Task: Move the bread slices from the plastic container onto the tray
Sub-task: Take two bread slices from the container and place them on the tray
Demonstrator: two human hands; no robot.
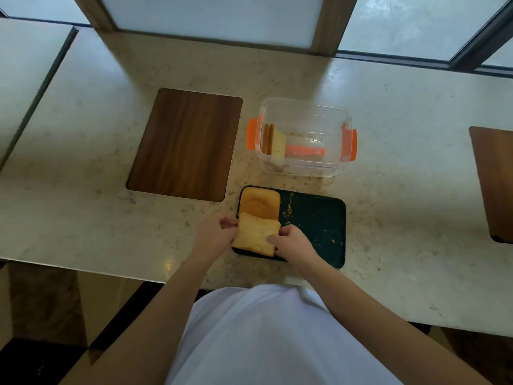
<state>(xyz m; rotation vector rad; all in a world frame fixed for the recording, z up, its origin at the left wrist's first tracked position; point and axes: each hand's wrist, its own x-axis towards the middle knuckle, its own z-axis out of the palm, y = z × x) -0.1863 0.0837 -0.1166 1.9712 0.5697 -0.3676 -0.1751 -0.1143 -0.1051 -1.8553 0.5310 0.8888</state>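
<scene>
A dark green tray lies near the counter's front edge, with crumbs on it. One bread slice lies flat at its far left corner. A second slice overlaps it at the near left corner, tilted over the tray's edge. My left hand pinches that slice's left side and my right hand grips its right side. Behind the tray stands a clear plastic container with orange latches. A few bread slices stand upright against its left wall.
A brown wooden board lies left of the container. Another brown board sits at the right edge of the beige stone counter. An orange-pink item lies in the container's bottom. Windows run along the back.
</scene>
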